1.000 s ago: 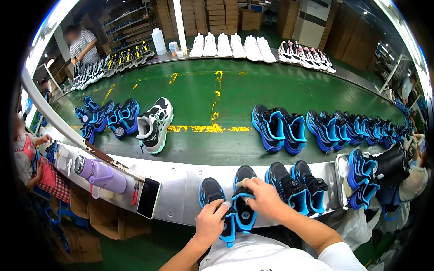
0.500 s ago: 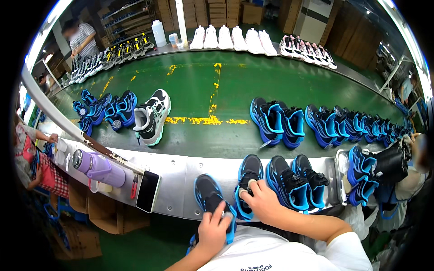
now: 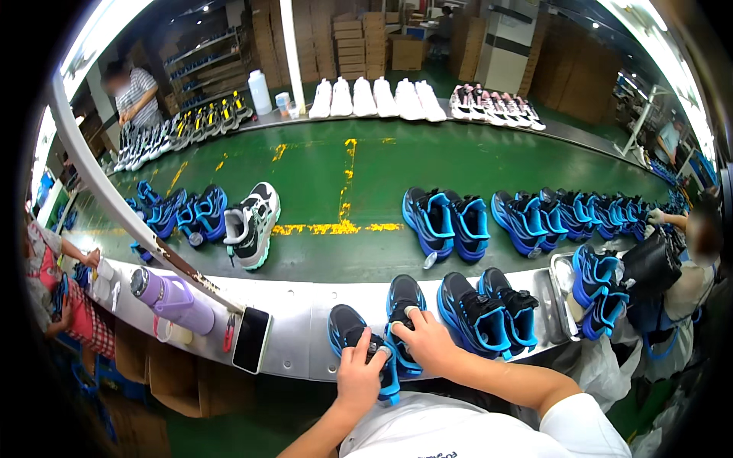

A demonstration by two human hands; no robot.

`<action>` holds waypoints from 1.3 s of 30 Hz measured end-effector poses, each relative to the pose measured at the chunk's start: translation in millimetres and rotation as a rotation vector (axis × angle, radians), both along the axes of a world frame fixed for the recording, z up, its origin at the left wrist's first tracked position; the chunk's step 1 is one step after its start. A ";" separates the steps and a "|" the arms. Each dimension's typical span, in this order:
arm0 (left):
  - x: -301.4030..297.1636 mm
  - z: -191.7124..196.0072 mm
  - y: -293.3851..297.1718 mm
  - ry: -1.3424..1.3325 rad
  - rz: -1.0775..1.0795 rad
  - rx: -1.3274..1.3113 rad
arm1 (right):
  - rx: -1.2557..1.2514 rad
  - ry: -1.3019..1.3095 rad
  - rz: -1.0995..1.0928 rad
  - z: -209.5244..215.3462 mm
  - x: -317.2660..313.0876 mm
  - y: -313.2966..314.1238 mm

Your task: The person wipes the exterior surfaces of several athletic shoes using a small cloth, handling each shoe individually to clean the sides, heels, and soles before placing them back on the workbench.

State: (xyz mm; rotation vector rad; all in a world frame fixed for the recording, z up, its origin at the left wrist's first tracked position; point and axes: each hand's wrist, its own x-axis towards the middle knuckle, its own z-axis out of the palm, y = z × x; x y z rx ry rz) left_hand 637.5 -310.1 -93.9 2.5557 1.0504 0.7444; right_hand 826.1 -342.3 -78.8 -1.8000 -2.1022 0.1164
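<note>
1. The left hand (image 3: pixel 362 374) rests on the left shoe (image 3: pixel 346 318), fingers bent over its top; the right hand (image 3: pixel 424 342) rests on the right shoe (image 3: pixel 405 291), fingers bent near its opening; whether either grips, I cannot tell.
2. Both shoes sit at the near edge of the metal ledge (image 3: pixel 294 327); toes point away, long axes running near to far, the left one slanting leftward.
3. A second pair (image 3: pixel 456 294) crowds the right side; a phone (image 3: pixel 250 341) lies left.
4. Beyond, more blue shoes (image 3: pixel 417 214) line the green table (image 3: pixel 305 175).
</note>
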 end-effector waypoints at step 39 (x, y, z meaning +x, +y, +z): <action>-12.5 15.0 37.8 -0.058 -0.221 -0.425 | -0.216 0.362 0.067 13.6 33.5 10.4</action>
